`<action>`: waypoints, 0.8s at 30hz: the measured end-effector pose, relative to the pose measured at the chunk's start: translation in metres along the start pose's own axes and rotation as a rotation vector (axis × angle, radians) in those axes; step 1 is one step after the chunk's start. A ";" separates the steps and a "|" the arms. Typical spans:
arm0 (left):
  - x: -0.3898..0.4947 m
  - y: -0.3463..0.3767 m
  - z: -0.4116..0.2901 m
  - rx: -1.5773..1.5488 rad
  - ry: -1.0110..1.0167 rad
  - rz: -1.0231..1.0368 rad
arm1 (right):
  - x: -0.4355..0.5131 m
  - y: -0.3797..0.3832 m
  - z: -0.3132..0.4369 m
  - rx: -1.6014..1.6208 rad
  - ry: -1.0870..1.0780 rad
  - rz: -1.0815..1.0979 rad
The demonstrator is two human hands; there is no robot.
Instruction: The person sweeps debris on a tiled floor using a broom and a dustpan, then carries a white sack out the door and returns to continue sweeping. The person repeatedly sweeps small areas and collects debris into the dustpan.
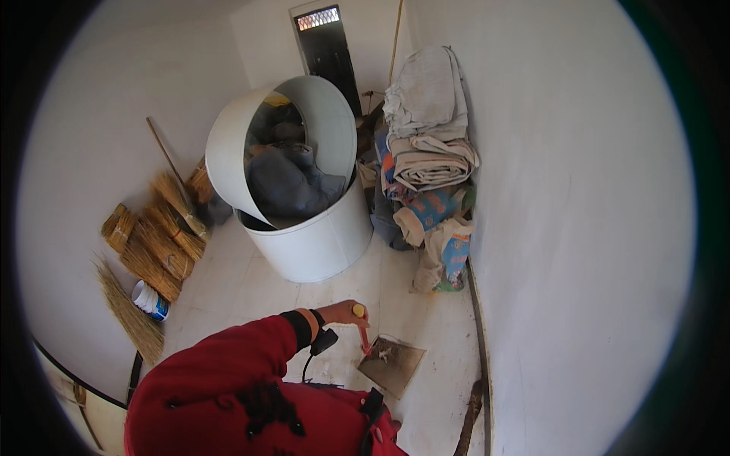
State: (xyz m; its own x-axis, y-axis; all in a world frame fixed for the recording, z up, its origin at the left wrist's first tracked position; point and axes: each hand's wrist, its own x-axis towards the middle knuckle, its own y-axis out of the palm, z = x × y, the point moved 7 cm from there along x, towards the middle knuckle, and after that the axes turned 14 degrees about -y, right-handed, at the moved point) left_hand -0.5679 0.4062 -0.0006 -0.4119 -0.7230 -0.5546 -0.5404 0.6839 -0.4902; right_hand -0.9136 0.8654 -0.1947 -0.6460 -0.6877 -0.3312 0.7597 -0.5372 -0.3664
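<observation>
My left hand (345, 312), at the end of a red sleeve with a black cuff, is closed around a slim red-handled tool (365, 339) with a yellow end. The tool slants down, its lower end by the left edge of a flat square brownish plate or pan (393, 370) on the floor. Pale scraps and dark dirt (383, 353) lie near the plate's far corner. A small black device (324, 342) with a cable hangs at my left wrist. My right hand is out of view.
Ahead stands a large white drum (311, 251), a second white cylinder (228, 148) tilted in it with dark sacks inside. Folded sacks (436, 162) are piled along the right wall. Straw brooms (165, 245) and white buckets (149, 299) line the left wall.
</observation>
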 end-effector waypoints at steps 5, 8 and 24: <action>-0.001 -0.002 -0.006 -0.064 0.026 0.032 | 0.007 -0.032 -0.040 0.010 0.024 -0.066; -0.001 -0.002 -0.010 -0.032 0.025 0.007 | 0.013 -0.026 -0.068 -0.003 -0.017 -0.100; 0.028 -0.016 -0.007 -0.011 0.142 0.073 | -0.021 0.037 -0.012 0.157 0.122 -0.099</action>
State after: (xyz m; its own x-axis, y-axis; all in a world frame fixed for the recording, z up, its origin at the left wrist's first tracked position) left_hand -0.5759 0.3741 -0.0029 -0.5491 -0.6788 -0.4875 -0.5134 0.7343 -0.4441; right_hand -0.8734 0.8657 -0.2119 -0.7150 -0.5686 -0.4067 0.6881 -0.6752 -0.2658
